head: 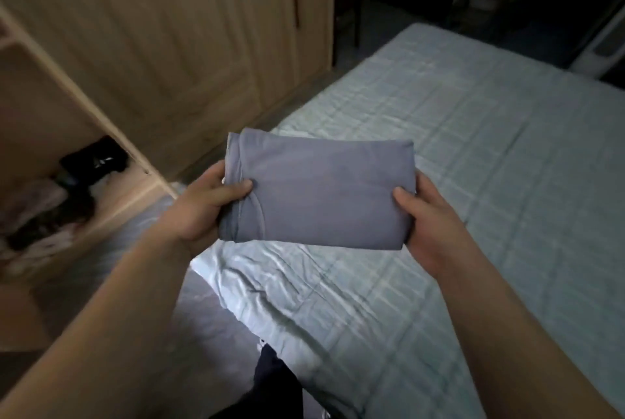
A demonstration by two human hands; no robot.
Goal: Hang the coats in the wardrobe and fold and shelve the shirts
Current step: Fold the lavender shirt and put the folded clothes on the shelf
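1. Grey-blue folded shirt (pixel 318 188) sits in the air above the bed (pixel 473 182), held flat as a tidy rectangle, its long axis running left to right between the two grips.
2. Left hand (pixel 206 205) pinches the left short edge, thumb on top; right hand (pixel 426 215) pinches the right short edge the same way — both grips pressed onto cloth.
3. Open wardrobe shelf (pixel 135 195) lies to the left, nearer the left hand, so shelving likely means swinging the bundle leftward — left end first.
4. Shelf already carries dark jumbled clothes (pixel 67 195).
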